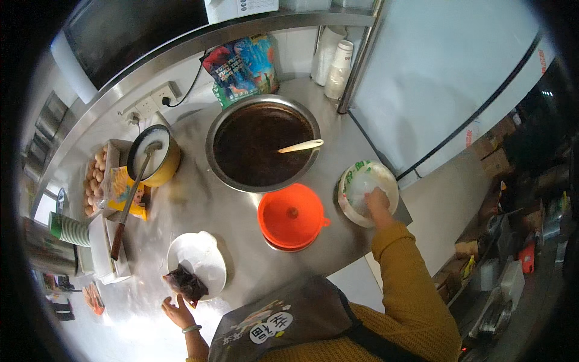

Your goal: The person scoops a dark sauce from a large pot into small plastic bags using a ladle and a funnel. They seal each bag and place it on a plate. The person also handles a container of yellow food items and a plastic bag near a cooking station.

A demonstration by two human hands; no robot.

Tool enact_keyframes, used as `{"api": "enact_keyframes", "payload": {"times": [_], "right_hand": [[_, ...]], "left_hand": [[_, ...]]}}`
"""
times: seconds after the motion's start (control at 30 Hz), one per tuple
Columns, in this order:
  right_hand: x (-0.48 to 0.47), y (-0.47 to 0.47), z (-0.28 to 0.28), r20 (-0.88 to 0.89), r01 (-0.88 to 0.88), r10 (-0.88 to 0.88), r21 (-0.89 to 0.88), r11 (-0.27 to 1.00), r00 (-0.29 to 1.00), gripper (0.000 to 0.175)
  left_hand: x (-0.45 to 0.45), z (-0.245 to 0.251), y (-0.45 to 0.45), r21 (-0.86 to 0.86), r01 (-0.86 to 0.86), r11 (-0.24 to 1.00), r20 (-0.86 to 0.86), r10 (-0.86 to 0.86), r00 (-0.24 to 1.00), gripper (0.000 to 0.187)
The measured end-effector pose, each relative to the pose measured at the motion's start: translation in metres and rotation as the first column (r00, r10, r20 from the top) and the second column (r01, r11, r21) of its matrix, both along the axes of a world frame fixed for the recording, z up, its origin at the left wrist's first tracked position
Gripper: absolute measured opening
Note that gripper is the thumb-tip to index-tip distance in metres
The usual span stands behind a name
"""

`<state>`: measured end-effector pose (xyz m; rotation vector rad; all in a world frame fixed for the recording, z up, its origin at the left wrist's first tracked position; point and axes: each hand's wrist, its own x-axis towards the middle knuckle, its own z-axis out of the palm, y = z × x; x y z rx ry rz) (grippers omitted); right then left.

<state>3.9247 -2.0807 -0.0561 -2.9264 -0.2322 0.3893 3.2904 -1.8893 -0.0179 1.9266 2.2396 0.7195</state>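
My right hand (377, 202) reaches into a round white tub (346, 203) with green print at the counter's right edge; the fingertips are hard to make out. My left hand (179, 312), fingers apart, is beside a dark filled plastic bag (186, 285) lying on the rim of a white bowl (203, 253). Between my hands, an orange funnel (289, 217) rests on top of a container mostly hidden under it. Behind it, a large steel basin (212, 165) holds dark brown liquid, with a cream-coloured handle (301, 145) sticking out over the rim.
To the left are a yellow pot (169, 167) with a wooden-handled ladle (131, 203), a box of eggs (95, 178), a yellow packet (131, 194) and stacked paper cups (70, 228). A colourful bag (246, 68) and plastic cups (339, 72) stand at the back, below a steel shelf (289, 19).
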Motion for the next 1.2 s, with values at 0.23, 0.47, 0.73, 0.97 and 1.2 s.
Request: {"api": "enact_keyframes", "payload": {"times": [0.23, 0.47, 0.73, 0.97, 1.2], "right_hand": [[-0.049, 0.003, 0.105, 0.369, -0.594, 0.518, 0.125, 0.795, 0.771, 0.019], [-0.201, 0.058, 0.194, 0.430, -0.999, 0.903, 0.028, -0.033, -0.018, 0.028], [-0.252, 0.088, 0.189, 0.291, -0.963, 0.925, 0.031, -0.266, -0.246, 0.042], [-0.283, 0.102, 0.158, 0.138, -0.849, 0.988, 0.512, -0.132, -0.070, 0.037], [-0.306, 0.110, 0.135, -0.656, -0.247, 0.751, 0.742, 0.623, -0.075, 0.026]], "left_hand": [[0.124, 0.079, 0.002, 0.199, 0.504, 0.840, 0.505, -0.529, 0.682, 0.024], [0.235, 0.127, -0.036, 0.087, 0.928, 0.362, 0.665, -0.715, 0.217, 0.054], [0.188, 0.109, -0.029, -0.203, 0.827, 0.524, 0.749, -0.461, 0.476, 0.013], [0.142, 0.107, -0.030, -0.349, 0.824, 0.446, 0.936, 0.124, 0.329, 0.015], [0.146, 0.100, -0.044, -0.264, 0.874, 0.407, 0.937, -0.108, 0.333, 0.015]]}}
